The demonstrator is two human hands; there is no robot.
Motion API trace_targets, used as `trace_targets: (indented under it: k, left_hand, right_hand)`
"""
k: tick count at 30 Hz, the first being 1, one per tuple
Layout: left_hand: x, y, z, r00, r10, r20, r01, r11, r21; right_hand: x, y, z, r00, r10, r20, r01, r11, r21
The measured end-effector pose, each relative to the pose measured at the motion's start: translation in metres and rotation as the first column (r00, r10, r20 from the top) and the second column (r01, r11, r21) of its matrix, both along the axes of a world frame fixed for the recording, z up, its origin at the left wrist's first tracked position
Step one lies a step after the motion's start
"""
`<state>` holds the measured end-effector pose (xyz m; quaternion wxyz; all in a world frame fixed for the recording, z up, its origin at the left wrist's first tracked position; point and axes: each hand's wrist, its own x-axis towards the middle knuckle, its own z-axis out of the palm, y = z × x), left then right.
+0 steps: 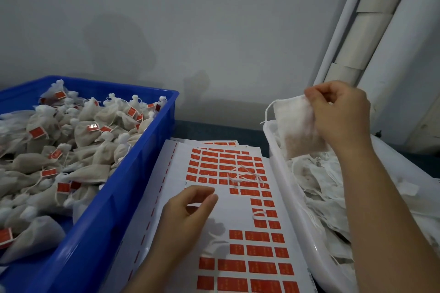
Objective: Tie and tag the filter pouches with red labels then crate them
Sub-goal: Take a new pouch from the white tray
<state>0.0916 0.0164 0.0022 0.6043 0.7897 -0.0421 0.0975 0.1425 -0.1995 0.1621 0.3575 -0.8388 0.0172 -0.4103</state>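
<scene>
Filter pouch (pixel 295 126) (gauzy, squarish) pinched in right hand (pixel 340 112); left hand (pixel 188 211) loosely curled, seemingly empty, above label sheet (pixel 238 266).

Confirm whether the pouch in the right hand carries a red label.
No, the pouch that the right hand pinches shows only bare white fabric, nothing red.

Blue crate (pixel 133 188); red labels (pixel 257 236) on white sheet (pixel 228 211); off-white pouches (pixel 90 133); white tray (pixel 281 173).
</scene>
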Motion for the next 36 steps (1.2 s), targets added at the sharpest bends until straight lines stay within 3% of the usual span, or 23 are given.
trace_targets:
  k: [4, 9, 11, 13, 16, 21, 26, 32, 36]
  left_hand:
    - [-0.003, -0.001, 0.010, 0.999, -0.034, 0.003, 0.034, 0.987, -0.156]
    - [-0.008, 0.002, 0.020, 0.973, -0.193, 0.124, 0.227, 0.884, -0.408]
    - [-0.007, 0.005, 0.019, 0.980, -0.147, 0.136, 0.194, 0.866, -0.461]
    - [-0.005, 0.008, 0.017, 0.992, -0.031, 0.118, 0.086, 0.863, -0.498]
    - [0.001, 0.012, 0.013, 0.994, 0.049, 0.096, -0.004, 0.905, -0.424]
    - [-0.001, 0.007, 0.010, 0.994, -0.005, 0.108, 0.040, 0.949, -0.314]
    - [-0.003, 0.003, 0.005, 0.993, -0.057, 0.104, 0.082, 0.961, -0.264]
    - [-0.002, 0.004, 0.003, 0.994, 0.067, 0.088, -0.043, 0.968, -0.246]
    - [-0.001, 0.005, 0.004, 0.997, 0.034, 0.065, -0.016, 0.967, -0.254]
  right_hand:
    - [-0.012, 0.012, -0.004, 0.990, 0.116, -0.081, -0.111, 0.992, 0.064]
    - [-0.040, 0.066, -0.037, 0.966, 0.221, -0.132, -0.230, 0.971, -0.057]
    - [-0.045, 0.085, -0.060, 0.954, 0.223, -0.200, -0.239, 0.969, -0.057]
    - [-0.044, 0.094, -0.081, 0.934, 0.264, -0.240, -0.259, 0.964, 0.051]
    - [-0.045, 0.093, -0.105, 0.921, 0.302, -0.246, -0.251, 0.943, 0.217]
    - [-0.051, 0.087, -0.131, 0.914, 0.329, -0.238, -0.240, 0.911, 0.336]
    - [-0.051, 0.080, -0.144, 0.945, 0.256, -0.205, -0.168, 0.916, 0.365]
    - [-0.051, 0.078, -0.153, 0.916, 0.294, -0.273, -0.176, 0.905, 0.387]
    - [-0.058, 0.080, -0.152, 0.859, 0.419, -0.294, -0.370, 0.905, 0.210]
